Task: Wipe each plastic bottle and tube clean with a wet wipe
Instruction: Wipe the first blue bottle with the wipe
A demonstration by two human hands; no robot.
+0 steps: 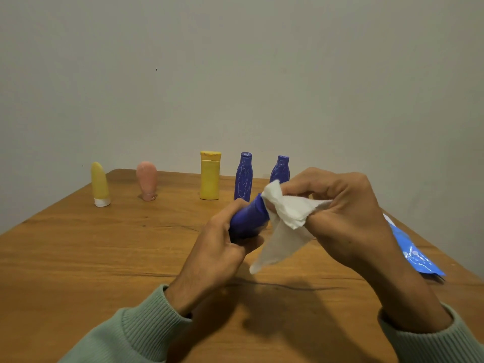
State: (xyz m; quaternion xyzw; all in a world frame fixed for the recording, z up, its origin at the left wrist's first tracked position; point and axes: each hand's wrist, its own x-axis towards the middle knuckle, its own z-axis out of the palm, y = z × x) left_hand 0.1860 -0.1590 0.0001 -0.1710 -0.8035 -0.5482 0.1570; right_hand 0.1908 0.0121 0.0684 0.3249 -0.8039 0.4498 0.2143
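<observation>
My left hand (222, 247) grips a blue plastic bottle (248, 218), held tilted above the wooden table (104, 244) with its top pointing up and right. My right hand (345, 205) pinches a white wet wipe (285, 221) against the bottle's upper end; the rest of the wipe hangs down loosely. Along the far edge stand a yellow tube (99, 184) on its white cap, a pink tube (147, 180), a yellow bottle (210, 175) and two more blue bottles (243, 176) (280, 170) marked with pale scribbles.
A blue wet wipe pack (416, 252) lies flat on the table at the right, partly behind my right forearm. A plain wall stands right behind the table's far edge. Green sleeves cover both my forearms.
</observation>
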